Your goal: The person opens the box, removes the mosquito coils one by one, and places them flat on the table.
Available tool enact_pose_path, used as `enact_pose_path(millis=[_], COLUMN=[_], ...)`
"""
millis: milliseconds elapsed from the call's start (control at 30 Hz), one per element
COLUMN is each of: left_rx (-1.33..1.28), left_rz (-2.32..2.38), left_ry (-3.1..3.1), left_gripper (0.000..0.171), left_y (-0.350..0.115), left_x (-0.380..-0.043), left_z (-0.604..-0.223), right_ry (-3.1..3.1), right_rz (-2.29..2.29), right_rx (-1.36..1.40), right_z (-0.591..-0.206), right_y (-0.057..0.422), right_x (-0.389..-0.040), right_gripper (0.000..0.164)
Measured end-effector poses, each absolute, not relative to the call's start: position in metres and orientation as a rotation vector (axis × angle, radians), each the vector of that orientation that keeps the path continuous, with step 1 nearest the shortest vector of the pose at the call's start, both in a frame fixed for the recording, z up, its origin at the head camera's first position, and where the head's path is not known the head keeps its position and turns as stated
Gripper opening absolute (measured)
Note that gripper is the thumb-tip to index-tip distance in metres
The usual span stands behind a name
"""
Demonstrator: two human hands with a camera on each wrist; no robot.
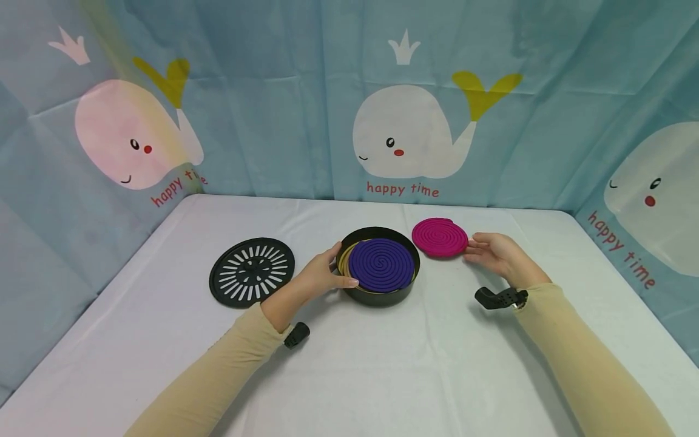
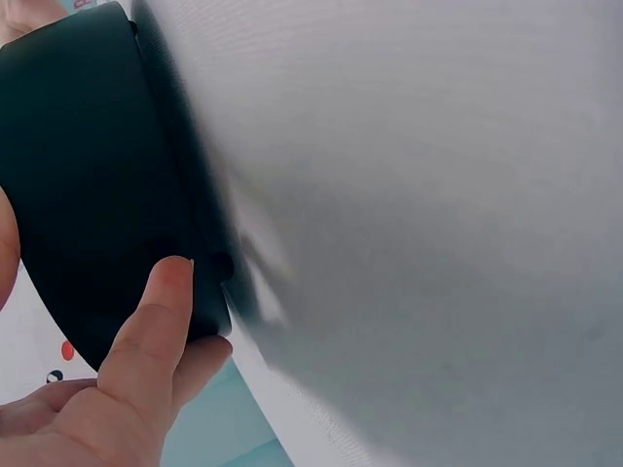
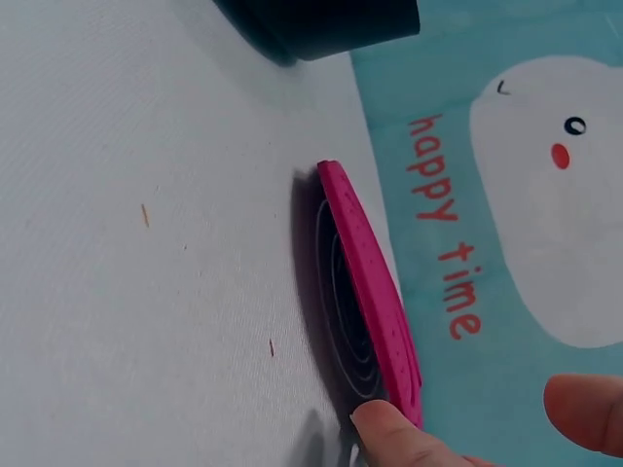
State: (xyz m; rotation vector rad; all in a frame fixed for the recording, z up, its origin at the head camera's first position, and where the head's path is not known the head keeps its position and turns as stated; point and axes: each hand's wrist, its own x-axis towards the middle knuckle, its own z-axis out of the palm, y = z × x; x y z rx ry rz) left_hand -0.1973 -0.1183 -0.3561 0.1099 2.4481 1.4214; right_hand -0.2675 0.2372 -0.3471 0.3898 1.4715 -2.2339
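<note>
Purple coil (image 1: 381, 265) sits inside pan (image 1: 377, 299) gripped by left hand (image 1: 319, 275); pink coil (image 1: 439, 237) remains outside, touching right hand (image 1: 501, 255), grip unclear.

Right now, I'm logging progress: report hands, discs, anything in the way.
Left hand grips round black container; purple spiral disc inside. Right hand touches edge of round pink spiral disc. Black slotted disc lies apart, apparently not blocking.

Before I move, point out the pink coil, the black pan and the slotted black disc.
Pink coil (image 1: 439, 237), head view: middle of its top face.
Black pan (image 1: 378, 299), head view: its near outer wall.
Slotted black disc (image 1: 253, 267), head view: near its centre.
</note>
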Motion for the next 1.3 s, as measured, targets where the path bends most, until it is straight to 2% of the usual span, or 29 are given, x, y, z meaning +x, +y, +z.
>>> enact_pose_path(millis=[533,933,1300], left_rx=[0.109,0.112,0.103], left_rz=[1.426,1.425,1.433], left_ry=[2.436,2.434,2.434], left_gripper=[0.100,0.099,0.099], left_y=[-0.118,-0.119,-0.118], left_x=[-0.199,-0.199,-0.197], left_z=[-0.358,-0.357,-0.357], right_ry=[1.604,1.802,1.790], right_rz=[-2.139,-1.971,-1.928], right_rx=[0.186,-0.051,-0.266], right_z=[-0.342,-0.323,-0.309], right_y=[0.251,0.237,0.213], right_x=[-0.249,-0.228,-0.217], right_gripper=[0.062,0.067,0.063])
